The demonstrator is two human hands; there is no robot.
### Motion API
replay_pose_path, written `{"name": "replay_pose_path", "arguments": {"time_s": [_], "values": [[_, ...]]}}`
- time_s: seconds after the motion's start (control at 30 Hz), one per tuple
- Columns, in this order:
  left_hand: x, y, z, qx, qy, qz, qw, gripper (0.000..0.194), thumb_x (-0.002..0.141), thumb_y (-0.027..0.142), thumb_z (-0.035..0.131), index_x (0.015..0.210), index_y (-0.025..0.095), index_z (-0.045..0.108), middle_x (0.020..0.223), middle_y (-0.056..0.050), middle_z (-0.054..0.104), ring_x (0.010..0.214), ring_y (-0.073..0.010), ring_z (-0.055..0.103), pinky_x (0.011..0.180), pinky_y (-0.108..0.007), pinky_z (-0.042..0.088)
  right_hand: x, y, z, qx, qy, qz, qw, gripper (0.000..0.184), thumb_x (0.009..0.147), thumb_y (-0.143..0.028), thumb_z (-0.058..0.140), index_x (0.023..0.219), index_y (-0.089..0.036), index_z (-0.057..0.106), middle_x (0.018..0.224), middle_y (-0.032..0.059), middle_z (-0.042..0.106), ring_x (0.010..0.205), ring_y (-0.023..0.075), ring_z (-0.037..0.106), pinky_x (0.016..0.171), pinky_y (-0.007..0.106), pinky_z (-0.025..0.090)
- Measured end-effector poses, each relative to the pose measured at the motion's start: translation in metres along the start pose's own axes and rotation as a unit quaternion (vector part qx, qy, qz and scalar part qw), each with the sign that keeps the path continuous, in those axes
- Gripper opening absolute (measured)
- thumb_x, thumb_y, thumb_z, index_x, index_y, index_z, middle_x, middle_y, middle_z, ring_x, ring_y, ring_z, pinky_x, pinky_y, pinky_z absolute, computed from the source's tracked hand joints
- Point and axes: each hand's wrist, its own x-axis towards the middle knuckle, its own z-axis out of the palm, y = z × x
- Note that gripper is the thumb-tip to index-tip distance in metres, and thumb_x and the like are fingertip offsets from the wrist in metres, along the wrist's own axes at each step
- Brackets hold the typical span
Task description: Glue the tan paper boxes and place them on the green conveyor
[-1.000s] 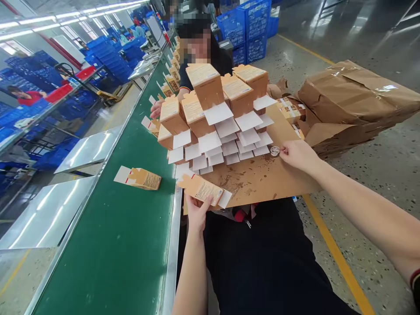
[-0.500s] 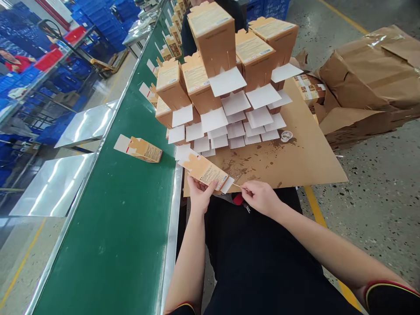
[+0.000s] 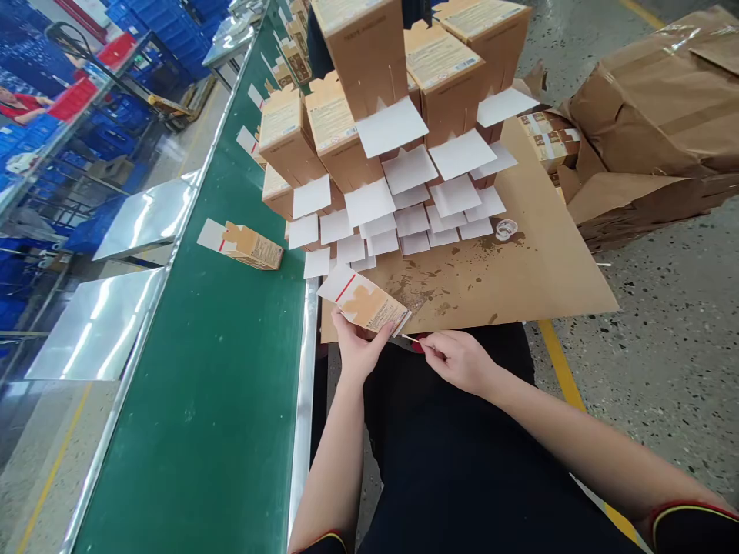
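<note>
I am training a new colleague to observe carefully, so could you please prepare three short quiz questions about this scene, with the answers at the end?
1. True or false: the left hand holds a printed carton whose white flap has a red stripe.

2. Multiple choice: what is between the fingers of the right hand?
A) a marker pen
B) a thin stick
C) a roll of tape

3. Fill in the blank: the lone carton, to the left of the held one, lies on a long surface coloured ____.

Key: 1 true; 2 B; 3 green.
</note>
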Motion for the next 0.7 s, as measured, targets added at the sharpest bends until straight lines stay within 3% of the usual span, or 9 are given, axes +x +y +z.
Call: {"name": "replay_pose_path", "arguments": {"time_s": [0.2,0.4,0.63,0.7], "values": [[-0.012,0.001,0.007,0.066,0.024,0.028,0.997,0.086,0.07,0.045,0.107,0.13,0.028,0.048,0.135,-0.011,0.063,0.127,-0.0294,0.074,0.109,-0.043,0.064,-0.014,-0.001,-0.029,0.083,0.024,0.091,0.992,0.025,0.11,-0.023,0.064,0.086,-0.023,0.072,0.073,0.0007,0.069,0.06,0.0143,0.058,0.065,0.028,0.049],[-0.017,-0.006,0.009,0.115,0.049,0.064,0.99,0.08,0.071,0.039,0.105,0.127,0.028,0.049,0.127,-0.009,0.064,0.119,-0.0283,0.073,0.107,-0.042,0.062,-0.024,-0.009,-0.036,0.136,0.026,0.174,0.975,0.031,0.109,-0.039,0.067,0.084,-0.023,0.076,0.069,0.002,0.067,0.058,0.0142,0.056,0.057,0.028,0.05],[-0.019,-0.012,0.016,0.122,0.05,0.08,0.988,0.078,0.069,0.037,0.105,0.126,0.026,0.053,0.124,-0.01,0.067,0.117,-0.0312,0.076,0.107,-0.046,0.064,-0.023,-0.012,-0.038,0.205,-0.008,0.197,0.959,0.037,0.104,-0.051,0.075,0.082,-0.021,0.08,0.066,0.0021,0.068,0.054,0.0128,0.055,0.051,0.025,0.048],[-0.017,-0.009,0.008,0.104,0.079,0.067,0.989,0.082,0.068,0.039,0.107,0.128,0.026,0.052,0.126,-0.011,0.069,0.117,-0.0314,0.078,0.107,-0.047,0.065,-0.021,-0.01,-0.045,0.203,-0.005,0.202,0.958,0.038,0.102,-0.053,0.077,0.082,-0.022,0.081,0.065,0.002,0.068,0.053,0.0131,0.055,0.05,0.026,0.048]]}}
